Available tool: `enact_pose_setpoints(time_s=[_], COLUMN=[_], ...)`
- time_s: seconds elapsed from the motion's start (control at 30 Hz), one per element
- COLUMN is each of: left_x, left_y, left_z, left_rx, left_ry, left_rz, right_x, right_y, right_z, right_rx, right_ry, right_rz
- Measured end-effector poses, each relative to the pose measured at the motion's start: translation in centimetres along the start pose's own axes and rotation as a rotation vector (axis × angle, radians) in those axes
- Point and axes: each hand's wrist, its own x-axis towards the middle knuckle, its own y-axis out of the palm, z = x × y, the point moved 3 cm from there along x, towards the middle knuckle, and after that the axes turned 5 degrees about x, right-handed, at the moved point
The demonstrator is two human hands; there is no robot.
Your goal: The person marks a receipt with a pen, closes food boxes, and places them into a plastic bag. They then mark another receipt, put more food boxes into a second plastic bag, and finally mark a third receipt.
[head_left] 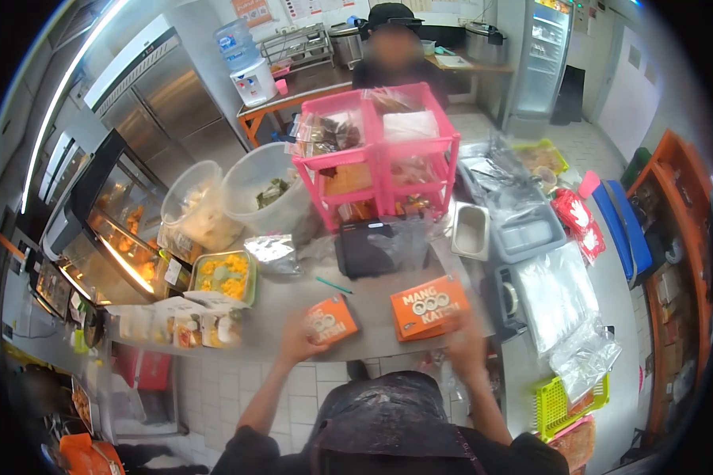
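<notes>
Two orange printed boxes lie on the steel counter (293,297) in front of me. My left hand (295,342) grips the near left corner of the small orange box (333,318), which sits tilted. My right hand (465,346) is blurred and holds the near right corner of the large orange box (429,304), whose lid bears white lettering. Both my arms reach up from the bottom of the view. A green pen (334,285) lies just beyond the small box.
A pink rack (450,146) of bagged food stands behind, with a person (396,67) across the counter. Clear tubs (249,198), a tray of yellow food (226,277), a black container (366,252) and a metal pan (471,231) crowd the counter. Plastic bags (558,293) and a green basket (558,405) lie right. A heated display case (107,233) stands left.
</notes>
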Motion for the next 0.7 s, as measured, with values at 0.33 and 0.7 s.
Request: enact_pose_setpoints(time_s=[0.33,0.7], left_x=[9.5,14.7], left_y=[-7.5,3.4], left_z=[-21.7,-23.1], left_rx=[-0.269,-0.083], left_ry=[0.127,0.008], left_rz=[-0.367,-0.141], right_x=[1.3,-2.5], right_y=[-12.3,-16.9], right_z=[-12.8,-20.2], right_rx=[-0.532,0.334], right_ry=[0.361,0.515], right_rz=[-0.319,0.005])
